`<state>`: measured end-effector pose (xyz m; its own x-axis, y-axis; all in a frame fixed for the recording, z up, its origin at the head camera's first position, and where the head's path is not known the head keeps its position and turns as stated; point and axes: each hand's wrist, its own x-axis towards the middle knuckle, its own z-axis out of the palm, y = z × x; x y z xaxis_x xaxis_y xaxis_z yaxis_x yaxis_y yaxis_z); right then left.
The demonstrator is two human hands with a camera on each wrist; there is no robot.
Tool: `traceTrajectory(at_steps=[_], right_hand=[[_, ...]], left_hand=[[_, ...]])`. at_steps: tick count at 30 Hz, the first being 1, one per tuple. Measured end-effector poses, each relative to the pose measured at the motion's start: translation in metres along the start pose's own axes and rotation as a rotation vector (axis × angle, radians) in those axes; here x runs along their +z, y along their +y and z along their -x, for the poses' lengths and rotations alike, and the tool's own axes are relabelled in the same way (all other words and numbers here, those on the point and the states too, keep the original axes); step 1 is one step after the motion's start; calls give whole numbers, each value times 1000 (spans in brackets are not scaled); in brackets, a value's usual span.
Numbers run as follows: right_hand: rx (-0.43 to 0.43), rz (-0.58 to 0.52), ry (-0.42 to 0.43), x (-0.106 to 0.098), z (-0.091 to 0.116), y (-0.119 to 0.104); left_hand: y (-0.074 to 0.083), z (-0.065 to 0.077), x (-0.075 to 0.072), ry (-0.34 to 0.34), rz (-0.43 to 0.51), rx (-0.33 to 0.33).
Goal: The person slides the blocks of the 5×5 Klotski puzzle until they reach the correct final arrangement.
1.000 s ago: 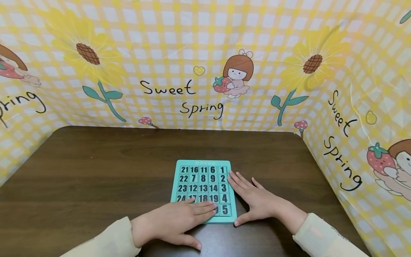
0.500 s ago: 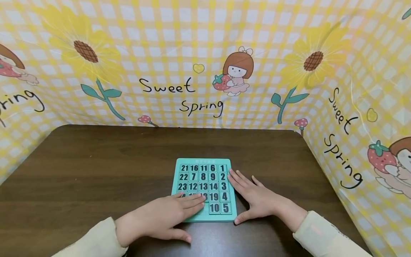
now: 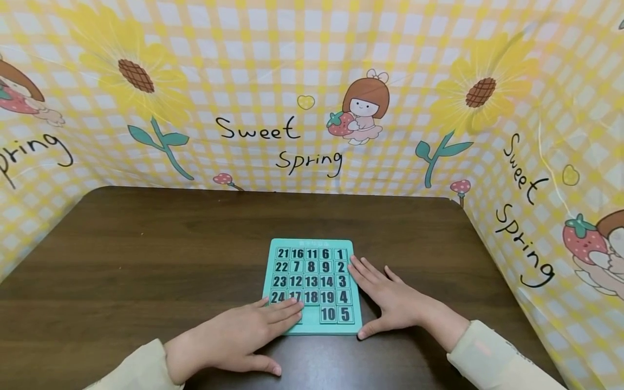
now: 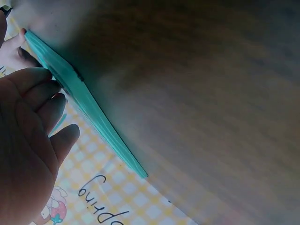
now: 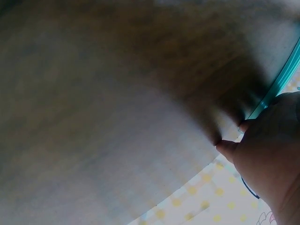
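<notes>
A teal number sliding puzzle [image 3: 312,329] lies on the brown table, its black-numbered tiles in rows. My left hand [image 3: 244,337] reaches over its lower left corner with fingers extended, fingertips on the bottom row just below the 17 tile [image 3: 294,296]. Those fingers hide part of that row. Between them and the 10 tile [image 3: 328,314] is a gap in the tiles. Along the right edge rests my right hand [image 3: 392,304], fingers straight against the frame and thumb at the lower right corner. In the left wrist view, the puzzle's side [image 4: 96,112] shows beyond the left hand's fingers.
The dark wooden table [image 3: 161,254] stretches around the puzzle. A yellow checked cloth [image 3: 263,65] printed with flowers and "Sweet Spring" hangs behind it and along both sides.
My left hand has slid left across the bottom rows, uncovering the 10, 19 and 18 tiles and a gap in the bottom row. My right hand has stayed at the right edge.
</notes>
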<state>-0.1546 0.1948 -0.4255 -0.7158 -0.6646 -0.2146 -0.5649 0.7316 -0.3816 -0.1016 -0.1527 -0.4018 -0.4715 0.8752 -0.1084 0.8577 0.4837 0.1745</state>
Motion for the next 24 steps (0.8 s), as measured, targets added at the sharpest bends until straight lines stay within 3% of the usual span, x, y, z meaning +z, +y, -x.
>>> traceTrajectory(at_steps=[7,13,18,24], right_hand=[[7,5,2,0,1,0],[1,3,8,-1,1,-1],[-3,0,6,1,0,0],[-10,4,8,2,0,1]], left_hand=[[4,-16,0,-20,39,24],[6,-26,0,-38,-11,47],[2,-17,-7,-57,13,0],[-5,3,-9,-7,49,-82]])
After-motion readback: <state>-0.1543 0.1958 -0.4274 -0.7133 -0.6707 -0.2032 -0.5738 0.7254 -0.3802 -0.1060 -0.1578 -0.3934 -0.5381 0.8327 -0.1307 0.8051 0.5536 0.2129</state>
